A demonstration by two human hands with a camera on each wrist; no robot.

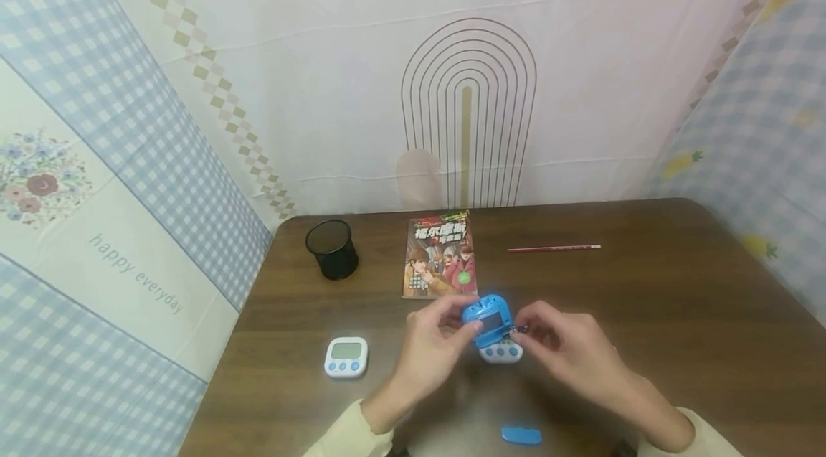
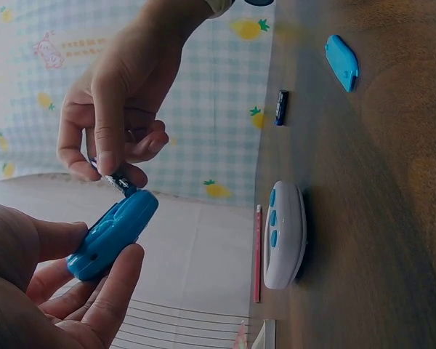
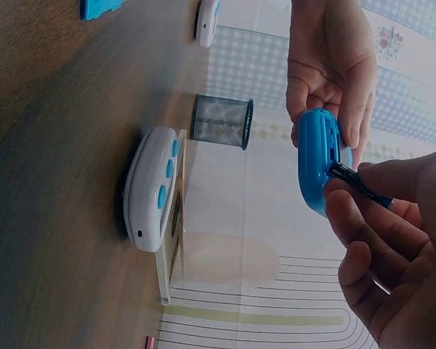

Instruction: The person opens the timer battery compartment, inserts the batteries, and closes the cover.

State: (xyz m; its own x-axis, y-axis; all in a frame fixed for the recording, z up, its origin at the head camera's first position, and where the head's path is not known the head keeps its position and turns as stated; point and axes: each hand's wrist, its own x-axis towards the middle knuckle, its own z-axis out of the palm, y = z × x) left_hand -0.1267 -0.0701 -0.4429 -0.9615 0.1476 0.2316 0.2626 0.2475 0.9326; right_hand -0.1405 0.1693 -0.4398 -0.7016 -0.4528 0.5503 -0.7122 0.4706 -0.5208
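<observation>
My left hand grips a blue timer above the table, thumb on one face and fingers behind. In the right wrist view, the timer's open battery slot is turned toward my right hand. Between thumb and fingers, my right hand pinches a small dark AAA-type battery, tilted, with one end at the slot. How far it sits inside cannot be told. A blue battery cover lies detached near the front edge. Another battery lies on the table in the left wrist view.
One white timer lies below the blue timer, partly hidden; a second white timer is to the left. Behind them are a black mesh pen cup, a comic-style book and a red pencil on the wooden table.
</observation>
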